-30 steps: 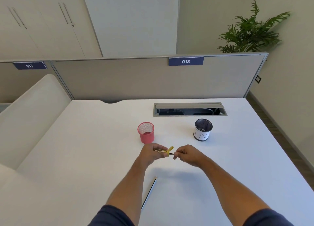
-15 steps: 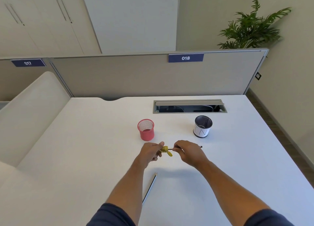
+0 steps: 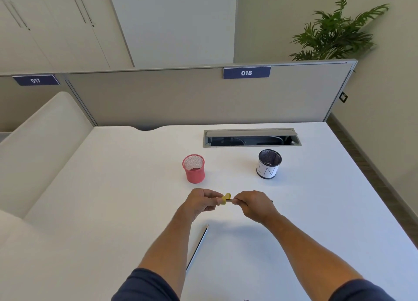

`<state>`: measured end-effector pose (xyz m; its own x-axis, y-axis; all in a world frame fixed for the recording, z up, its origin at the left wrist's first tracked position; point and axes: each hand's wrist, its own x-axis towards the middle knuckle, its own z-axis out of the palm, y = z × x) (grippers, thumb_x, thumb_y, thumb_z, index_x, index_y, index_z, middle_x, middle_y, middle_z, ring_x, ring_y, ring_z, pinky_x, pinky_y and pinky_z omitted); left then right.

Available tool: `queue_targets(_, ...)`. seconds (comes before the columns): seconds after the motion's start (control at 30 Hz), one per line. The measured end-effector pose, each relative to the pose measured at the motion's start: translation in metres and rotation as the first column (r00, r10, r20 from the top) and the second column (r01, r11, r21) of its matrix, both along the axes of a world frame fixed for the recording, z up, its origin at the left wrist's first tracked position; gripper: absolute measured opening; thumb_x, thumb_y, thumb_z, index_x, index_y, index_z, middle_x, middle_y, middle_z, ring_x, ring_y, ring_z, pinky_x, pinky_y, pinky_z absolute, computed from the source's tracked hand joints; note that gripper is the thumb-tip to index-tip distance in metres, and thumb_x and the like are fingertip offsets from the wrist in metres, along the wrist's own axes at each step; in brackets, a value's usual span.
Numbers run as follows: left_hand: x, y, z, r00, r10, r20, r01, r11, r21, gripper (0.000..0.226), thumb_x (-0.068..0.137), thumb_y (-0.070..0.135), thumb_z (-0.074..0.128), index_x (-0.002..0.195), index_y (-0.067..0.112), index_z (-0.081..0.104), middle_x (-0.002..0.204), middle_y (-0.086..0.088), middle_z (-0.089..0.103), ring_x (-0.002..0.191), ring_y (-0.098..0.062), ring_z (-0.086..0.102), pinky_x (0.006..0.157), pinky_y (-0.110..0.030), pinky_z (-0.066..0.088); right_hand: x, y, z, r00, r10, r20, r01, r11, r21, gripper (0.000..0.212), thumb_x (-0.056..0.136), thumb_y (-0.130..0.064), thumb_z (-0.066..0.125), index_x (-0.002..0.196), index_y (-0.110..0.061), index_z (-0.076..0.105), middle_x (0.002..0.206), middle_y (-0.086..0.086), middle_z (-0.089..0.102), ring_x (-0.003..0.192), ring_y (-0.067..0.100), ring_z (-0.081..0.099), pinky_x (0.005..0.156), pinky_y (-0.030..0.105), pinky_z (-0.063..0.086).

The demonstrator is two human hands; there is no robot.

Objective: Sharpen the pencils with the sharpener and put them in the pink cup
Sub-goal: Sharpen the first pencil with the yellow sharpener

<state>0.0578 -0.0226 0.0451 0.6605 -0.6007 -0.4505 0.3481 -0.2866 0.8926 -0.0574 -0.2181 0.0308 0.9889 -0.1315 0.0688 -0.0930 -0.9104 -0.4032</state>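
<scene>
Hands (image 3: 201, 202) shifted; pink cup (image 3: 193, 168) unchanged.

Counted: two pencils, one held (image 3: 231, 200), one lying loose on the worktop (image 3: 199, 244). One yellow sharpener (image 3: 226, 198). Two mesh cups, one pink cup (image 3: 194, 169), one dark cup with white label (image 3: 268, 164). Two hands, left (image 3: 201, 203) and right (image 3: 254, 205). Two number plates, 017 (image 3: 35, 80) and 018 (image 3: 246, 72). One potted plant (image 3: 334, 33).

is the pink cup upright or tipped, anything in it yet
Upright: the pink cup stands on its base, mouth up. No pencil shows above its rim; its mesh inside looks empty.
</scene>
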Motion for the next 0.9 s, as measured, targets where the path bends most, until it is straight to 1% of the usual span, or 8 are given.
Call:
queue_targets(0.13, 0.001, 0.002, 0.000, 1.000, -0.011, 0.028, 0.010, 1.000, 0.015, 0.025, 0.074, 0.001, 0.084, 0.098, 0.008, 0.081, 0.085, -0.008, 0.073, 0.080, -0.016, 0.066, 0.080, -0.026, 0.056, 0.003, 0.002, 0.008, 0.972, -0.066, -0.227, 0.123, 0.961, 0.249, 0.026, 0.097, -0.037, 0.056, 0.077, -0.032, 0.071, 0.066, -0.009, 0.061, 0.062, 0.009, 0.052, 0.066, 0.032, 0.047)
queue_targets(0.23, 0.000, 0.003, -0.001, 0.999, -0.010, 0.036, 0.010, 1.000, -0.006, 0.031, 0.073, -0.007, 0.083, 0.102, 0.004, 0.079, 0.097, -0.015, 0.077, 0.085, -0.017, 0.074, 0.078, -0.023, 0.057, 0.003, 0.001, 0.011, 0.958, -0.020, -0.287, 0.144, 0.898, 0.417, 0.032, 0.097, -0.038, 0.057, 0.075, -0.024, 0.076, 0.063, 0.002, 0.057, 0.057, 0.012, 0.046, 0.059, 0.030, 0.039)
queue_targets(0.37, -0.004, 0.002, -0.001, 0.999, 0.008, 0.044, -0.009, 1.000, 0.002, 0.030, 0.074, -0.006, 0.083, 0.102, 0.003, 0.079, 0.089, -0.008, 0.078, 0.077, -0.010, 0.073, 0.073, -0.020, 0.057, 0.000, 0.001, 0.012, 0.959, 0.019, -0.282, 0.134, 0.847, 0.514, 0.022, 0.097, -0.034, 0.060, 0.086, -0.023, 0.075, 0.058, -0.005, 0.056, 0.054, 0.008, 0.048, 0.059, 0.026, 0.041)
queue_targets(0.43, -0.004, 0.001, -0.003, 0.999, 0.011, 0.050, -0.012, 1.000, 0.009, 0.028, 0.075, -0.003, 0.083, 0.101, 0.005, 0.079, 0.086, -0.005, 0.076, 0.076, -0.009, 0.071, 0.074, -0.021, 0.057, -0.002, 0.001, 0.010, 0.966, 0.019, -0.258, 0.115, 0.861, 0.495, 0.010, 0.091, -0.037, 0.067, 0.094, -0.028, 0.067, 0.064, -0.006, 0.064, 0.057, 0.007, 0.056, 0.060, 0.023, 0.046)
queue_targets(0.5, -0.004, 0.001, -0.004, 0.998, 0.017, 0.059, -0.018, 1.000, 0.016, 0.027, 0.074, 0.001, 0.085, 0.100, 0.006, 0.080, 0.085, -0.005, 0.074, 0.078, -0.012, 0.067, 0.079, -0.025, 0.058, -0.003, 0.000, 0.007, 0.973, 0.015, -0.229, 0.096, 0.878, 0.469, 0.015, 0.087, -0.035, 0.071, 0.095, -0.029, 0.059, 0.074, -0.005, 0.068, 0.065, 0.008, 0.062, 0.063, 0.025, 0.049)
queue_targets(0.6, -0.003, 0.000, -0.005, 0.999, 0.031, 0.044, -0.032, 0.999, 0.009, 0.024, 0.075, 0.002, 0.085, 0.098, 0.006, 0.080, 0.079, -0.006, 0.070, 0.076, -0.016, 0.062, 0.080, -0.027, 0.057, -0.003, 0.001, 0.007, 0.986, -0.028, -0.166, 0.092, 0.916, 0.390, 0.011, 0.087, -0.032, 0.071, 0.090, -0.029, 0.060, 0.079, -0.011, 0.065, 0.067, 0.006, 0.056, 0.066, 0.027, 0.048)
queue_targets(0.8, -0.004, -0.004, -0.004, 0.996, 0.083, 0.033, -0.084, 0.996, 0.016, 0.015, 0.090, 0.017, 0.075, 0.094, 0.003, 0.077, 0.077, -0.016, 0.068, 0.059, -0.017, 0.053, 0.063, -0.025, 0.050, 0.002, 0.003, 0.002, 0.998, -0.037, 0.056, 0.034, 0.998, 0.057, 0.013, 0.097, -0.035, 0.059, 0.093, -0.027, 0.069, 0.085, -0.010, 0.063, 0.078, 0.012, 0.058, 0.065, 0.032, 0.050)
queue_targets(0.9, -0.004, -0.006, -0.005, 0.993, 0.103, 0.051, -0.106, 0.992, 0.062, 0.024, 0.093, 0.027, 0.072, 0.087, 0.004, 0.076, 0.073, -0.015, 0.069, 0.056, -0.016, 0.048, 0.057, -0.025, 0.043, 0.006, 0.003, 0.001, 0.996, -0.014, 0.083, 0.013, 1.000, 0.012, 0.018, 0.100, -0.031, 0.054, 0.095, -0.023, 0.071, 0.086, -0.007, 0.062, 0.080, 0.018, 0.060, 0.064, 0.035, 0.049)
